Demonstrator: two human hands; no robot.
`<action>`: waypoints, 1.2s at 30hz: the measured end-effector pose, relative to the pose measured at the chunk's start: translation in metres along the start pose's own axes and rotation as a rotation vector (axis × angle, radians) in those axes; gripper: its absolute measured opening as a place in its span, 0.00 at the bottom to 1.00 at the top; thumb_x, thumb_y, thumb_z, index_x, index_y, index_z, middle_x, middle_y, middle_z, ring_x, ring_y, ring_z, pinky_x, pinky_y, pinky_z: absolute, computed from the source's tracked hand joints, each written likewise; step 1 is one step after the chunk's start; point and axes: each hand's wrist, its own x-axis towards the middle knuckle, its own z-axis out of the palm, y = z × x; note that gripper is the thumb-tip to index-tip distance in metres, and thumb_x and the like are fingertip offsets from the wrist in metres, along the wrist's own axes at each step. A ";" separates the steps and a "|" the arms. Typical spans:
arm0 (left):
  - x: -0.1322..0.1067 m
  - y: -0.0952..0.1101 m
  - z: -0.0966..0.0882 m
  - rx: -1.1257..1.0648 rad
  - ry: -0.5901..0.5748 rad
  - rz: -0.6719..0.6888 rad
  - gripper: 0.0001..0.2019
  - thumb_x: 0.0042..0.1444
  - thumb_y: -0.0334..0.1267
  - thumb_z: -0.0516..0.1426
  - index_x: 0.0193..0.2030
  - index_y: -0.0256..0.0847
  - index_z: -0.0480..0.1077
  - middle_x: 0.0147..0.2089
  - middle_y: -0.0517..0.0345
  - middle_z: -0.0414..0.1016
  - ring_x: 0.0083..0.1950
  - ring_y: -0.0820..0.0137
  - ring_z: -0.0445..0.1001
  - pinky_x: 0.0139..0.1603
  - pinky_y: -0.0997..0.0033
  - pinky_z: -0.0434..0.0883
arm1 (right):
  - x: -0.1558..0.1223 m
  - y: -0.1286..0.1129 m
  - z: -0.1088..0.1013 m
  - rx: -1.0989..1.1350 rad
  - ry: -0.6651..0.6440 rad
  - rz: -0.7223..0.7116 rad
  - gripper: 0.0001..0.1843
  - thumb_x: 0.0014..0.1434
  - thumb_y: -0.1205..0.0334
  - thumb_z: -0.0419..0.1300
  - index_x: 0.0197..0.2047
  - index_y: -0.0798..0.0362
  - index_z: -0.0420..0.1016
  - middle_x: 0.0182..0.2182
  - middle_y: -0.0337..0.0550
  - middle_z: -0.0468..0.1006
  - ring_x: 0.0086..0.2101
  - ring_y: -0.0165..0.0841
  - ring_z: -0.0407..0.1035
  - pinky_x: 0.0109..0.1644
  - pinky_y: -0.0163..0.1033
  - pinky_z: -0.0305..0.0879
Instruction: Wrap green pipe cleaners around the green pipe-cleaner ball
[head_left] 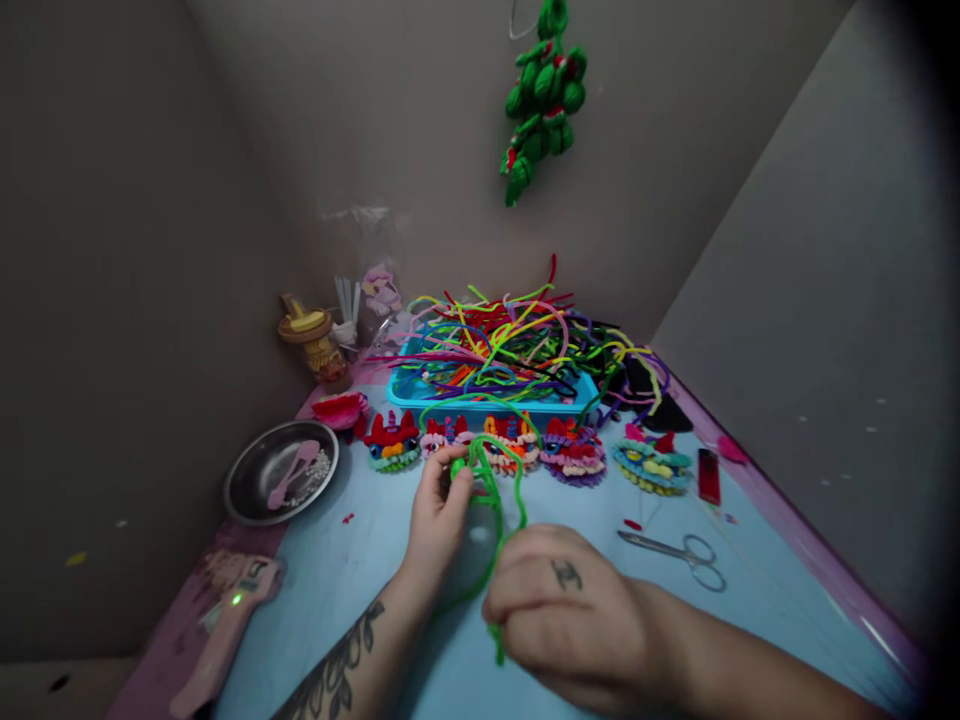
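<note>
Bright green pipe cleaners (517, 475) run between my two hands in bends and loops over the blue table surface. My left hand (441, 500) pinches one bunched end between thumb and fingers. Nearer to me, my right hand (570, 610) is closed around the lower part, and a short green tip pokes out beneath its fingers. Just beyond my hands stands a row of colourful pipe-cleaner animal heads, among them a red one (392, 442), a purple and pink one (574, 452) and a turquoise and yellow one (651, 460).
A blue tray (487, 412) heaped with pipe cleaners stands at the back. Scissors (679, 553) and a red lighter (708, 476) lie right. At left are a metal bowl (251, 508) of beads, a pink glue gun (229, 630) and a lidded cup (315, 345). A green ornament (544, 100) hangs above.
</note>
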 end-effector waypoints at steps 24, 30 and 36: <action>-0.006 -0.001 0.000 0.088 -0.162 0.184 0.13 0.60 0.40 0.53 0.51 0.42 0.65 0.51 0.51 0.69 0.53 0.63 0.68 0.55 0.60 0.65 | -0.016 0.048 0.008 -0.250 0.049 0.574 0.21 0.57 0.74 0.54 0.53 0.50 0.68 0.52 0.51 0.66 0.53 0.39 0.64 0.56 0.46 0.66; -0.006 -0.003 0.001 0.118 -0.183 0.253 0.13 0.60 0.37 0.53 0.52 0.44 0.65 0.53 0.50 0.68 0.56 0.63 0.66 0.58 0.59 0.63 | -0.018 0.053 0.012 -0.370 0.083 0.443 0.15 0.61 0.73 0.51 0.49 0.54 0.71 0.45 0.52 0.74 0.49 0.39 0.69 0.53 0.46 0.69; -0.008 -0.002 0.001 0.132 -0.185 0.291 0.14 0.56 0.35 0.57 0.50 0.44 0.65 0.54 0.50 0.66 0.57 0.61 0.66 0.58 0.56 0.63 | -0.021 0.053 0.012 -0.367 0.090 0.431 0.14 0.61 0.74 0.51 0.48 0.56 0.71 0.44 0.53 0.76 0.46 0.39 0.70 0.52 0.46 0.69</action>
